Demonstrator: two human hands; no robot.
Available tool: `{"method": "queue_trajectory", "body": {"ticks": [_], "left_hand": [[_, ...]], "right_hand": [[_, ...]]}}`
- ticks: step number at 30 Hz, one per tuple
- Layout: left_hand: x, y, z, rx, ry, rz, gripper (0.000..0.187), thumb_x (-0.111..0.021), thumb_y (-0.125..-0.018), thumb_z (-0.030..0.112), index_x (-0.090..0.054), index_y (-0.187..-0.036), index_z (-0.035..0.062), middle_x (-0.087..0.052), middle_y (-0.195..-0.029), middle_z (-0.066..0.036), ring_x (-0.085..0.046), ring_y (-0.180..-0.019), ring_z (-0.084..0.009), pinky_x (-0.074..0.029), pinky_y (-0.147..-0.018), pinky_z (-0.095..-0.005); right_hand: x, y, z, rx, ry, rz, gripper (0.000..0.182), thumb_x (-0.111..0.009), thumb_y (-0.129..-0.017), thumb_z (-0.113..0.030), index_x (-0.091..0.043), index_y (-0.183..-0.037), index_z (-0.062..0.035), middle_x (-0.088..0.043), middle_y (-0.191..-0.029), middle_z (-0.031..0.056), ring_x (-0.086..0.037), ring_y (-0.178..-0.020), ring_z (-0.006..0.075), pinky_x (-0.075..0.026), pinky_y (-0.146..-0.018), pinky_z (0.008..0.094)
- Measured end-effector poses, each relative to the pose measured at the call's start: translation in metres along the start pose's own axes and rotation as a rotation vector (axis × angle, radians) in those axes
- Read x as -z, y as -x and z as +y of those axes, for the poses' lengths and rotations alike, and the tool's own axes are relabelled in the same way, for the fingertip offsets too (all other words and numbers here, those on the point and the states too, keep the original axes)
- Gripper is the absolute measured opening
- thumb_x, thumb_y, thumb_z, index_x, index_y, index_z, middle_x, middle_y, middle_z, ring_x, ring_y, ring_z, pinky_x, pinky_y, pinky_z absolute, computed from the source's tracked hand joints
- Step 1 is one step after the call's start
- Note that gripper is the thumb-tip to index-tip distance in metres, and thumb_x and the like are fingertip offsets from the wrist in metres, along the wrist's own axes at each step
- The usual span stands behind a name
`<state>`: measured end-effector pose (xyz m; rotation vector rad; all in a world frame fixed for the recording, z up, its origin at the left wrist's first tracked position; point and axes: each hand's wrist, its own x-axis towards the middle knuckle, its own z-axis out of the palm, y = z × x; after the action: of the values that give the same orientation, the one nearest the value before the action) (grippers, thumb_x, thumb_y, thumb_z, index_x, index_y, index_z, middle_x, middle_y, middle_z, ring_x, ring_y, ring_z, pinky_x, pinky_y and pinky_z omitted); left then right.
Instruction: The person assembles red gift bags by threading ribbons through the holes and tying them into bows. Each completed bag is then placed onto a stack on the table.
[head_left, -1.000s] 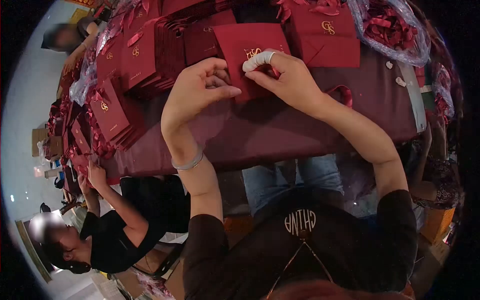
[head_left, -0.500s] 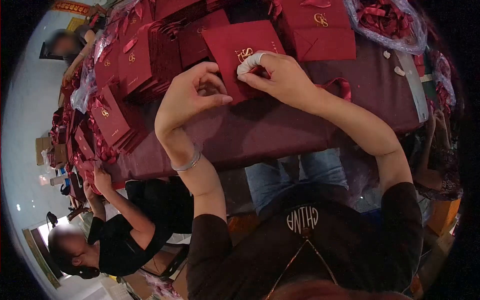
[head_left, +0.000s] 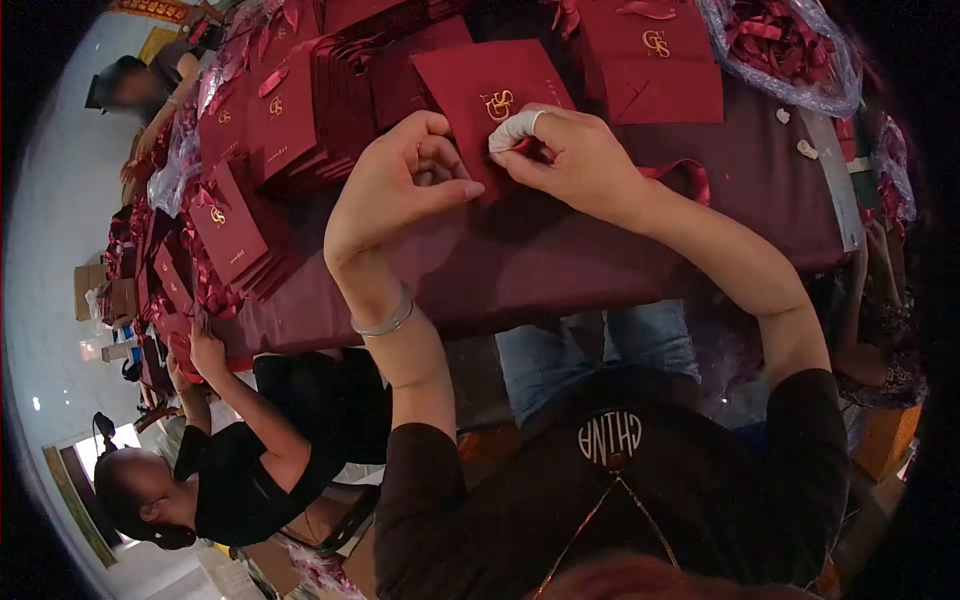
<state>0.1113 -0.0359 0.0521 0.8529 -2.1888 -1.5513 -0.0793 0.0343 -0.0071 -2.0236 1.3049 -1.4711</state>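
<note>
A dark red paper bag (head_left: pixel 495 70) with a gold monogram lies on the covered table in front of me. My left hand (head_left: pixel 405 185) is at the bag's left side, fingers curled and thumb stretched apart from them, its tip by the bag's lower edge. Over the bag's front, my right hand (head_left: pixel 580 155) pinches thumb against a white-wrapped finger. A bit of shiny red ribbon shows in that grip, though most of it is hidden by the hand. Another loop of red ribbon (head_left: pixel 692 180) lies beside my right wrist.
Stacked red bags (head_left: pixel 310 120) stand at the left, with a smaller pile (head_left: pixel 228 225) nearer me. Another bag (head_left: pixel 660 90) lies at the right, next to a plastic sack of ribbons (head_left: pixel 780 50). Co-workers sit at the left (head_left: pixel 270 440) and the far right.
My right hand stays pinched at the bag's front. My left fingers have curled slightly more beside the bag. The whole view has shifted a little.
</note>
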Motion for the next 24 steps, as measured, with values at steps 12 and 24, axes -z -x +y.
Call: {"method": "queue_trajectory", "body": {"ticks": [12, 24], "left_hand": [[-0.003, -0.002, -0.003, -0.025, -0.118, 0.009, 0.043, -0.070, -0.069, -0.002, -0.043, -0.103, 0.0014, -0.054, -0.076, -0.002, -0.050, -0.066, -0.0051, -0.041, -0.057, -0.0193], [-0.002, -0.003, -0.003, 0.007, -0.143, -0.017, 0.040, -0.071, -0.069, -0.001, -0.044, -0.098, 0.0028, -0.054, -0.074, -0.002, -0.049, -0.065, -0.0052, -0.040, -0.057, -0.0191]], "right_hand": [[-0.007, -0.001, 0.004, 0.458, 0.404, 0.009, 0.011, -0.057, -0.079, -0.013, -0.056, -0.084, -0.0036, -0.055, -0.081, 0.0090, -0.057, -0.075, 0.0259, -0.049, -0.062, 0.0322], [-0.008, 0.000, 0.000, -0.231, -0.157, -0.098, 0.015, -0.057, -0.081, -0.014, -0.059, -0.087, -0.0002, -0.061, -0.083, 0.0153, -0.060, -0.078, 0.0299, -0.046, -0.068, 0.0364]]}}
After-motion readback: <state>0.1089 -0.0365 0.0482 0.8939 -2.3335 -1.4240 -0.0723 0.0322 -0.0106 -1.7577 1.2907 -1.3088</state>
